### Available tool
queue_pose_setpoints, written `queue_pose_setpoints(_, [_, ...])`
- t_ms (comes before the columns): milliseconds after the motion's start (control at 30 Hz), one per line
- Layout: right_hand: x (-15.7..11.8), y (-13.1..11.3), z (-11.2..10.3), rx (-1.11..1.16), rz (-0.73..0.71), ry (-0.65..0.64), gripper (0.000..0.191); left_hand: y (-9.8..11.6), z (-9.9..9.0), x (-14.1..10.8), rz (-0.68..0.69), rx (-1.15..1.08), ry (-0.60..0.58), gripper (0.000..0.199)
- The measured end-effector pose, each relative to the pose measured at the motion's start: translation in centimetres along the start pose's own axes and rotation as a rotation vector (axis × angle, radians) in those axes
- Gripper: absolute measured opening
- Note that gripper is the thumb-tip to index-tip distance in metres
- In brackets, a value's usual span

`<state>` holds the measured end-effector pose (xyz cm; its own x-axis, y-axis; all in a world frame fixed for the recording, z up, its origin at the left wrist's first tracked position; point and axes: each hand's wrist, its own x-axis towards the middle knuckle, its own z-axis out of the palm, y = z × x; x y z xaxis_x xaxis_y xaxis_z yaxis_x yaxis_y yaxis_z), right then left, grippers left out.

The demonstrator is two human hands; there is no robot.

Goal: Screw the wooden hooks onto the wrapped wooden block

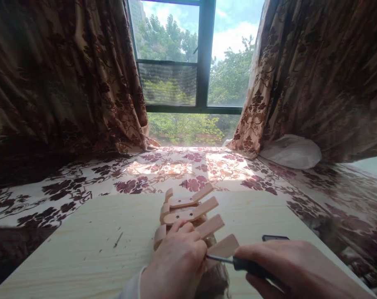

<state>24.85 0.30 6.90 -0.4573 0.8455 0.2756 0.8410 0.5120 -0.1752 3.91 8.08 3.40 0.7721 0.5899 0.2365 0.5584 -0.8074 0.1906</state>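
Note:
In the head view, my right hand (285,265) grips the black handle of a screwdriver (221,259). Its metal shaft points left, and the tip is hidden against the edge of my left hand. My left hand (179,259) is curled over a row of pale wooden hooks (179,218), its fingers closed on one of them. The hooks have rounded, bent ends, and dark screw heads show on the two farthest. Beneath them lies something brownish and shiny, like plastic wrapping (211,280), mostly covered by my left hand and the wood.
A pale wooden board (82,249) carries the work. On its left lie a thin screw-like piece (118,240) and small crumbs. A dark flat object (275,238) sits partly behind my right hand. Beyond are a floral cloth (163,170), a whitish plastic bag (292,151), curtains and a window.

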Motion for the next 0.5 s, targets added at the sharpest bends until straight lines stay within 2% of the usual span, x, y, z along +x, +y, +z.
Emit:
queue_pose_setpoints(67, [0.4,-0.2,-0.2,0.071,0.008,-0.112,0.015,0.0,-0.3,0.0,0.02,-0.019,0.017,0.018])
queue_pose_setpoints(200, [1.3,-0.8,-0.9,0.122,0.03,-0.119,0.012,-0.1,-0.5,0.1,0.04,-0.026,0.017,0.022])
queue_pose_setpoints(300, [2.1,-1.3,-1.5,0.104,0.011,-0.132,0.013,0.0,-0.7,0.1,0.025,-0.013,0.005,0.019])
queue_pose_setpoints(500, [2.8,-1.2,-1.5,-0.024,0.046,-0.282,0.019,0.5,-1.1,0.1,-0.017,0.01,-0.018,0.015])
